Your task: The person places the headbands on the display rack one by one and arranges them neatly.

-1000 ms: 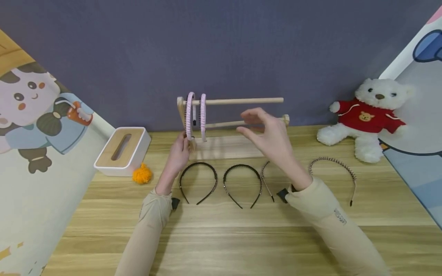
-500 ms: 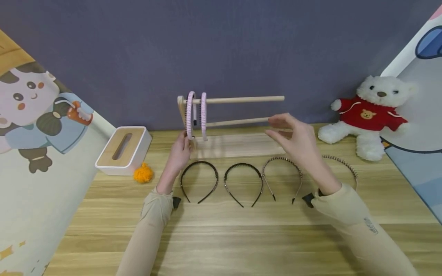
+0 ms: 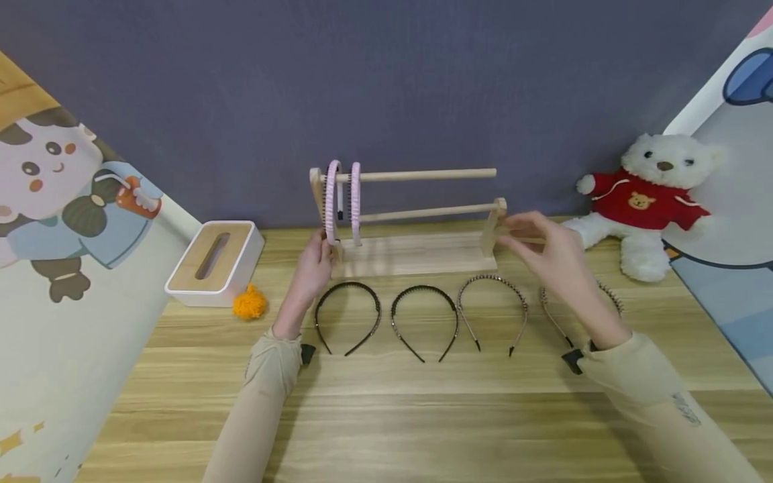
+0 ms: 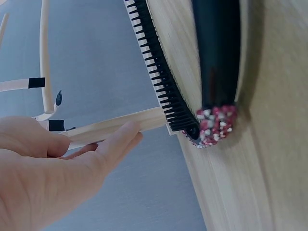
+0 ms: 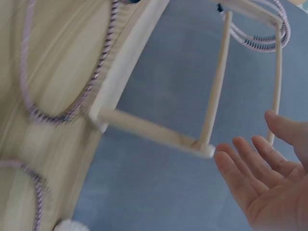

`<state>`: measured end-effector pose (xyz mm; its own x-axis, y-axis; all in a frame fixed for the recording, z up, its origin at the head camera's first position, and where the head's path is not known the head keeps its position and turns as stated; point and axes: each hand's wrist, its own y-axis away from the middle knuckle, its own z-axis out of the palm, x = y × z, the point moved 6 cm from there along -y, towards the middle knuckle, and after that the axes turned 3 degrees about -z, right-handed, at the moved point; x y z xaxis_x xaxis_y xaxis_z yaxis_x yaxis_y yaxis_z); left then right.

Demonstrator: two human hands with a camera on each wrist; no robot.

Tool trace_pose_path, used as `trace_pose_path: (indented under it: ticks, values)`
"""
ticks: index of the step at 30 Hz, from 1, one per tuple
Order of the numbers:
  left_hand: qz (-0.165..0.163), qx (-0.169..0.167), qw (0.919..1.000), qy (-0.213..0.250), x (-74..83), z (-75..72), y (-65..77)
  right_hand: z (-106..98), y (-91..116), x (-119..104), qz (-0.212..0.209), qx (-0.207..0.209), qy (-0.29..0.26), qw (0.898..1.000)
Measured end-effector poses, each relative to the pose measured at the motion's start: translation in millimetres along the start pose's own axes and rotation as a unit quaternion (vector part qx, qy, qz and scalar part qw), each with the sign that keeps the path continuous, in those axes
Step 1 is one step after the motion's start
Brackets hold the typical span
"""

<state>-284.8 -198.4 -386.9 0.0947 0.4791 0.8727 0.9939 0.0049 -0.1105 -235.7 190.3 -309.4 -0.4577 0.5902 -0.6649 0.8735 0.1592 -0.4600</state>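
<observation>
A wooden rack (image 3: 417, 255) with two horizontal rods stands at the back of the table. Two pink headbands (image 3: 355, 208) hang at its left end. My left hand (image 3: 315, 260) holds the rack's left post (image 4: 115, 122), thumb on one side and fingers on the other. Past the right post (image 5: 149, 131), my right hand (image 5: 269, 178) is spread with nothing in it, fingertips close to the post's top end. In front of the rack lie two black headbands (image 3: 425, 289) and two thin mauve toothed headbands (image 3: 492, 276), the rightmost partly behind my right forearm.
On the left sits a white tissue box (image 3: 211, 265) with a wooden lid, an orange pompom (image 3: 249, 303) beside it. A white teddy bear (image 3: 646, 201) in a red sweater leans at the back right. A dark blue wall (image 3: 410, 87) rises behind the rack.
My right hand has moved right, from in front of the rods to beyond the right post, uncovering that post and a mauve headband. The left hand stays on the left post.
</observation>
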Motion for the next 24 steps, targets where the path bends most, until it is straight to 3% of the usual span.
trace_pose_path:
  ticks: [10,24]
  values:
    - [0.000,0.002,1.0000,-0.007,2.1,-0.1,0.2,-27.4,17.1,34.3,-0.015,0.027,0.088,0.996]
    - [-0.010,-0.002,1.0000,-0.002,0.7,1.1,0.6,-56.0,43.3,88.7,0.031,-0.009,0.141,0.989]
